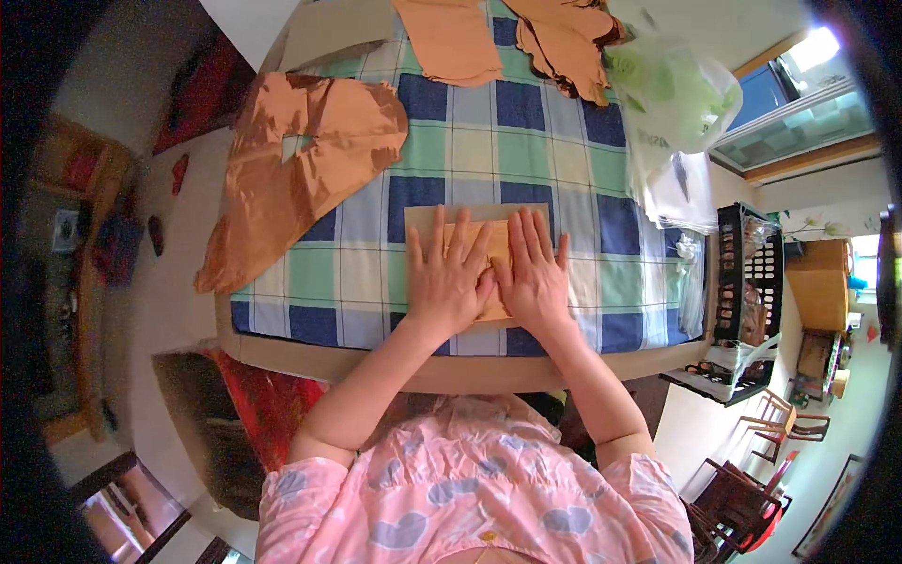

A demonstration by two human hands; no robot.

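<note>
My left hand [449,280] and my right hand [532,271] lie flat, side by side, fingers spread, pressing down on an orange fabric piece [495,237]. That piece rests on a tan cardboard sheet [425,218] near the front edge of a table covered with a blue, green and white checked cloth [526,150]. Most of the orange piece is hidden under my palms.
A large shiny copper-coloured fabric cut-out [282,160] drapes over the table's left side. More orange pieces [451,42] and a stack [568,42] lie at the far edge. Plastic bags [672,103] sit at the right; a black crate [747,282] stands beside the table.
</note>
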